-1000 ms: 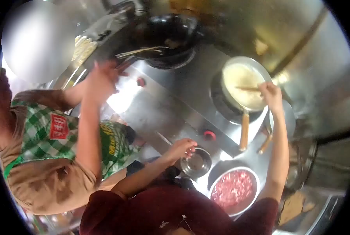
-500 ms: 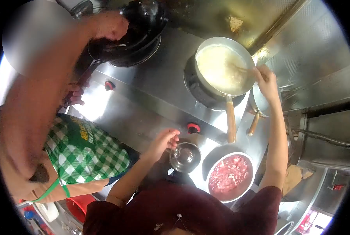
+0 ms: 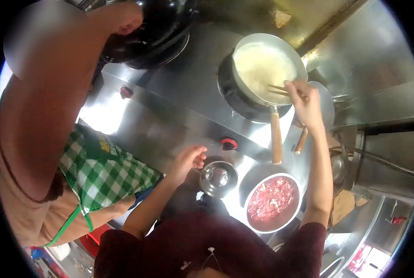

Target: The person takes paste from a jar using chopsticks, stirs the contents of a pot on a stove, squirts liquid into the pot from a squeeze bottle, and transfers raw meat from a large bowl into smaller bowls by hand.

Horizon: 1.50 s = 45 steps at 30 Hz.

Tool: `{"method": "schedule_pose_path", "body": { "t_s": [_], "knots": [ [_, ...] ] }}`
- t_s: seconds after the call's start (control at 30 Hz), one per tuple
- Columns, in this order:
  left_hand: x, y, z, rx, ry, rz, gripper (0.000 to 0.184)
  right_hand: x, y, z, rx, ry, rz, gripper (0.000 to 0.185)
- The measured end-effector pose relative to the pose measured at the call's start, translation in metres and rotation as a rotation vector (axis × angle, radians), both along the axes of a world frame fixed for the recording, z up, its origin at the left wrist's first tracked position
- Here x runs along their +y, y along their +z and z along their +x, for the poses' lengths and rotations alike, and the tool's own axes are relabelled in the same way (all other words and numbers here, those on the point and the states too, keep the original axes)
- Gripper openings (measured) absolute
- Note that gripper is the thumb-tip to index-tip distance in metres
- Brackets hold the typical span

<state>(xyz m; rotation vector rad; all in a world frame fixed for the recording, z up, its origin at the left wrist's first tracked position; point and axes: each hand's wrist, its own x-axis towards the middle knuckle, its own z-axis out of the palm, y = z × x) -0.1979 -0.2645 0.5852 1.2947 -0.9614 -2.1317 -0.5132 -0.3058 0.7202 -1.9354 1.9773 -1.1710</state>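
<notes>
Gripped in the right hand point(image 3: 304, 100): chopsticks point(image 3: 277, 88), tips over pale liquid point(image 3: 262, 67) in the wooden-handled saucepan point(image 3: 275, 139); whether dipping in, impossible to tell. Loosely curled, unclosed, just beside the small metal bowl point(image 3: 208, 186): the left hand point(image 3: 188, 161). Beside this bowl, a white-rimmed bowl point(image 3: 272, 225) of red meat point(image 3: 271, 199).

A hand could pass between the nearer knob point(image 3: 229, 143) and the longer, obstructing handle point(image 3: 276, 139).

The right hand point(image 3: 305, 103) has shifted from the side of the pan point(image 3: 301, 56) toward its wooden handle point(image 3: 276, 139), its chopsticks point(image 3: 277, 89) now showing as two parted sticks. A co-worker's hand point(image 3: 127, 18), first short of the black wok point(image 3: 167, 25), now reaches over it
</notes>
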Motion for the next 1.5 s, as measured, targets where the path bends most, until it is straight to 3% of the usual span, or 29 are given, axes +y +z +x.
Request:
{"method": "schedule_pose_path", "body": {
  "t_s": [0.1, 0.2, 0.23, 0.33, 0.43, 0.47, 0.5, 0.57, 0.6, 0.63, 0.7, 0.77, 0.8, 0.93, 0.97, 1.03, 1.07, 1.1, 1.2, 1.3, 1.37, 1.43, 1.5],
  "knots": [
    [-0.003, 0.008, -0.007, 0.008, -0.052, -0.013, 0.021, -0.035, -0.018, -0.012, 0.073, 0.143, -0.087, 0.017],
    [-0.002, 0.019, -0.009, 0.046, -0.153, -0.070, 0.022, -0.024, -0.013, -0.037, 0.268, -0.079, -0.096, 0.017],
    [-0.005, 0.020, -0.008, 0.034, -0.132, -0.067, 0.023, -0.011, -0.002, -0.027, 0.235, -0.153, -0.007, 0.017],
    [-0.009, 0.010, -0.007, -0.031, -0.085, -0.009, 0.025, -0.008, 0.017, 0.009, 0.100, 0.024, 0.116, 0.017],
    [-0.018, 0.024, -0.005, 0.006, -0.159, -0.018, 0.028, -0.047, -0.001, -0.010, -0.040, 0.112, -0.035, 0.019],
    [-0.018, 0.028, -0.006, 0.001, -0.163, -0.024, 0.028, -0.049, -0.002, -0.021, 0.043, 0.044, -0.076, 0.019],
    [-0.017, 0.027, -0.007, 0.005, -0.144, -0.032, 0.028, -0.042, 0.003, -0.035, 0.240, -0.092, 0.104, 0.019],
    [-0.015, 0.025, -0.005, 0.011, -0.098, -0.049, 0.028, -0.020, 0.021, -0.016, 0.248, -0.110, 0.123, 0.018],
    [-0.014, 0.026, -0.004, -0.004, -0.083, -0.047, 0.027, -0.016, 0.019, -0.005, 0.143, 0.019, 0.049, 0.018],
    [-0.014, 0.026, -0.003, -0.013, -0.076, -0.041, 0.026, -0.017, 0.027, 0.008, 0.219, 0.032, 0.142, 0.016],
    [-0.016, 0.024, -0.003, -0.024, -0.077, -0.022, 0.026, -0.040, 0.016, 0.008, 0.006, 0.079, 0.053, 0.016],
    [-0.017, 0.034, -0.005, -0.017, -0.096, -0.030, 0.025, -0.057, 0.005, -0.015, 0.057, 0.035, -0.057, 0.017],
    [-0.016, 0.034, -0.004, -0.011, -0.107, -0.037, 0.024, -0.047, 0.011, -0.024, 0.202, -0.107, 0.113, 0.018],
    [-0.011, 0.025, -0.009, -0.016, -0.061, -0.020, 0.023, -0.020, 0.019, 0.010, 0.131, 0.106, 0.034, 0.018],
    [-0.011, 0.024, -0.010, -0.009, -0.068, -0.024, 0.022, -0.031, 0.017, 0.007, 0.062, 0.146, 0.083, 0.018],
    [-0.017, 0.030, -0.011, 0.027, -0.120, -0.041, 0.022, -0.052, 0.000, -0.023, -0.030, 0.161, -0.060, 0.017],
    [-0.015, 0.036, -0.011, 0.032, -0.130, -0.061, 0.022, -0.048, 0.001, -0.031, 0.074, 0.049, -0.102, 0.016],
    [-0.012, 0.040, -0.010, 0.038, -0.137, -0.082, 0.022, -0.034, 0.007, -0.041, 0.236, -0.133, 0.099, 0.014],
    [-0.010, 0.030, -0.006, -0.040, -0.074, -0.065, 0.021, 0.003, 0.014, -0.006, 0.068, 0.060, -0.016, 0.013],
    [-0.020, 0.034, -0.011, -0.047, -0.098, -0.050, 0.020, -0.031, 0.005, -0.011, -0.076, 0.156, 0.033, 0.017],
    [-0.020, 0.040, -0.012, -0.018, -0.151, -0.075, 0.019, -0.037, 0.001, -0.040, -0.009, 0.003, -0.058, 0.018],
    [-0.022, 0.042, -0.026, -0.034, -0.140, -0.085, 0.020, -0.012, 0.017, -0.069, 0.161, -0.162, 0.103, 0.016],
    [-0.021, 0.035, -0.025, -0.044, -0.100, -0.080, 0.020, 0.008, 0.012, -0.056, 0.041, -0.004, 0.006, 0.013]
  ]
}}
